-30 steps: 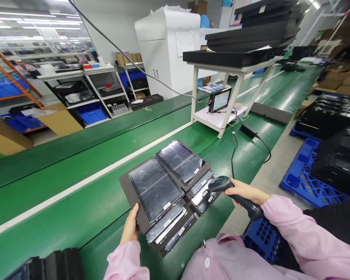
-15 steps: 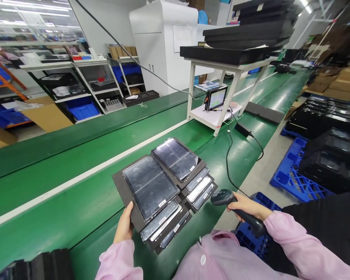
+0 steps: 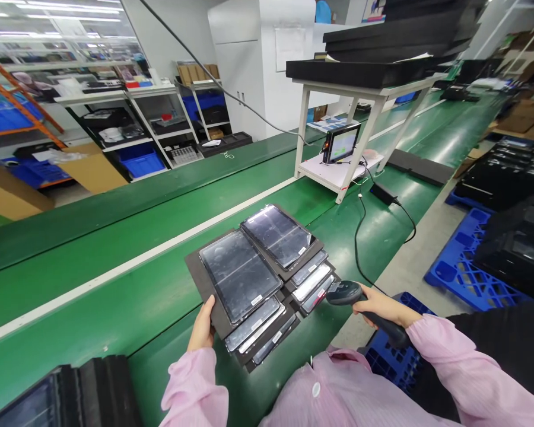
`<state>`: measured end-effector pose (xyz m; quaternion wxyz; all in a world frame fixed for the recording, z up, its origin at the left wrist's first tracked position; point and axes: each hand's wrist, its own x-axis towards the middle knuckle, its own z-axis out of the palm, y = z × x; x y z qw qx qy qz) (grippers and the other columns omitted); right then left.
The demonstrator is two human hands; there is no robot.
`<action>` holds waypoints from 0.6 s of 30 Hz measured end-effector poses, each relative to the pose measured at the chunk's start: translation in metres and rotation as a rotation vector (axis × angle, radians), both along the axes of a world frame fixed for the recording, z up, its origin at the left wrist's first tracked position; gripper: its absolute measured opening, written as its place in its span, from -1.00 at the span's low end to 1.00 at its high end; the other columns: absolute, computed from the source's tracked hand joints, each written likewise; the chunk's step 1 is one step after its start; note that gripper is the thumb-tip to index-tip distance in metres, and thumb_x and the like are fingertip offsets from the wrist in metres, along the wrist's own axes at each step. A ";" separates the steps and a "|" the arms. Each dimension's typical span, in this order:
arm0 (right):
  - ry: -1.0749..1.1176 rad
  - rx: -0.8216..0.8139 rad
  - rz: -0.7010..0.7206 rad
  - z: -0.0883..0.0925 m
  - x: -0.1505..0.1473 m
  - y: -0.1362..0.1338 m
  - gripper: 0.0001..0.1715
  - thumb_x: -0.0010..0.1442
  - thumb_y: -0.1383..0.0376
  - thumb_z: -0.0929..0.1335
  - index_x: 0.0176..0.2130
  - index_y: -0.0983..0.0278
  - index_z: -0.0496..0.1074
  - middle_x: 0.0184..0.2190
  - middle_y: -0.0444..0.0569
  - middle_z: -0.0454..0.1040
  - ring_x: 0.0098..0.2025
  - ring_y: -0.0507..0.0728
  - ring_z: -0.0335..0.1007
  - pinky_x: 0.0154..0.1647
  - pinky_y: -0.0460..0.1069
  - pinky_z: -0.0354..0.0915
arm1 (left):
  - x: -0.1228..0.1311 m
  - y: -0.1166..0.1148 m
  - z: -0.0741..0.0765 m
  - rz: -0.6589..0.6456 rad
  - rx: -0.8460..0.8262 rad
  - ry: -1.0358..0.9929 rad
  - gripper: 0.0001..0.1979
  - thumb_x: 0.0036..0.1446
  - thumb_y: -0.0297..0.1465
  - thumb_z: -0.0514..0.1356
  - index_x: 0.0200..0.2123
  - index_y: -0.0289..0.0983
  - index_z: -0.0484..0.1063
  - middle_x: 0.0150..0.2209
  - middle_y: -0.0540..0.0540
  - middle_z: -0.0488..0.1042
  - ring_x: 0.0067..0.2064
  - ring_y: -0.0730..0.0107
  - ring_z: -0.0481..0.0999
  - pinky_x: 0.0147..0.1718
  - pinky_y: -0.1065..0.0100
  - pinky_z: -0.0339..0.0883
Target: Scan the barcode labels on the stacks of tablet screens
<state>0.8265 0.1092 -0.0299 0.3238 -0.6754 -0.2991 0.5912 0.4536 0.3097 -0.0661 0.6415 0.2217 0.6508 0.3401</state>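
Two stepped stacks of dark flat screens, separated by black foam sheets, lie side by side over the green bench. My left hand [image 3: 202, 325] grips the near left edge of the left stack [image 3: 240, 276], its thumb on top of the foam. In my right hand [image 3: 378, 307] is a black handheld scanner [image 3: 345, 293], its head close to the lower right corner of the right stack [image 3: 278, 235]. A reddish light shows on the lowest screen's white label [image 3: 319, 295] there. The stacks fan out toward me, showing white labels on their edges.
A white stand [image 3: 342, 191] on the green bench [image 3: 160, 261] holds a small monitor [image 3: 340, 144] and black trays [image 3: 338, 73]. Cables run down to the right. Black foam pieces [image 3: 102, 391] sit at the lower left, blue pallets [image 3: 460, 261] at the right.
The view has shifted, so the stacks and hands appear slightly further right. A reddish light now shows on the lowest label of the right stack. Both hands keep their holds.
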 end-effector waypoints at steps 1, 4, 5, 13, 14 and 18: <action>0.000 0.002 0.002 0.000 0.000 0.000 -0.09 -0.15 0.28 0.32 0.19 0.26 0.01 -0.54 -0.20 0.41 -0.72 0.01 0.25 -0.79 -0.15 0.08 | 0.000 0.000 -0.001 -0.003 0.002 -0.001 -0.68 0.19 -0.31 0.14 -0.02 -0.31 0.41 -0.23 -0.13 0.57 -0.38 0.37 0.56 -0.46 0.39 0.43; -0.002 -0.010 0.011 0.002 0.001 -0.002 -0.07 -0.13 0.29 0.33 0.21 0.23 -0.01 -0.53 -0.21 0.41 -0.71 0.01 0.25 -0.77 -0.14 0.12 | -0.002 0.001 -0.003 -0.019 0.008 -0.003 -0.67 0.19 -0.30 0.13 -0.01 -0.33 0.40 -0.21 -0.15 0.57 -0.38 0.36 0.55 -0.45 0.38 0.43; -0.004 -0.011 0.013 0.002 0.001 -0.002 -0.05 -0.13 0.29 0.34 0.22 0.23 -0.02 -0.52 -0.20 0.41 -0.70 0.01 0.25 -0.77 -0.13 0.14 | -0.002 0.001 -0.004 -0.023 0.009 -0.002 -0.66 0.19 -0.30 0.13 -0.01 -0.32 0.41 -0.20 -0.16 0.57 -0.38 0.36 0.55 -0.45 0.38 0.43; 0.090 -0.040 0.080 0.011 -0.049 -0.013 0.00 -0.16 0.24 0.38 0.21 0.26 -0.04 -0.49 -0.17 0.44 -0.72 0.01 0.25 -0.76 -0.11 0.17 | -0.003 -0.003 -0.011 -0.060 0.019 -0.009 -0.63 0.15 -0.23 0.17 -0.02 -0.28 0.42 -0.06 -0.18 0.52 -0.21 0.31 0.56 -0.41 0.39 0.41; 0.124 -0.042 0.101 0.012 -0.065 -0.014 0.00 -0.16 0.22 0.38 0.21 0.27 -0.04 -0.48 -0.15 0.45 -0.71 0.02 0.27 -0.76 -0.11 0.18 | -0.003 -0.003 -0.012 -0.066 0.022 -0.009 -0.62 0.14 -0.22 0.17 -0.01 -0.28 0.41 -0.05 -0.18 0.51 -0.19 0.30 0.55 -0.40 0.38 0.41; 0.182 -0.043 0.150 0.005 -0.124 -0.012 0.00 -0.13 0.23 0.33 0.24 0.32 -0.09 -0.73 -0.25 0.35 -0.73 0.07 0.24 -0.77 -0.13 0.15 | -0.004 -0.005 -0.012 -0.093 0.045 -0.011 -0.58 0.11 -0.17 0.19 -0.01 -0.25 0.41 -0.02 -0.18 0.50 -0.10 0.25 0.53 -0.32 0.35 0.42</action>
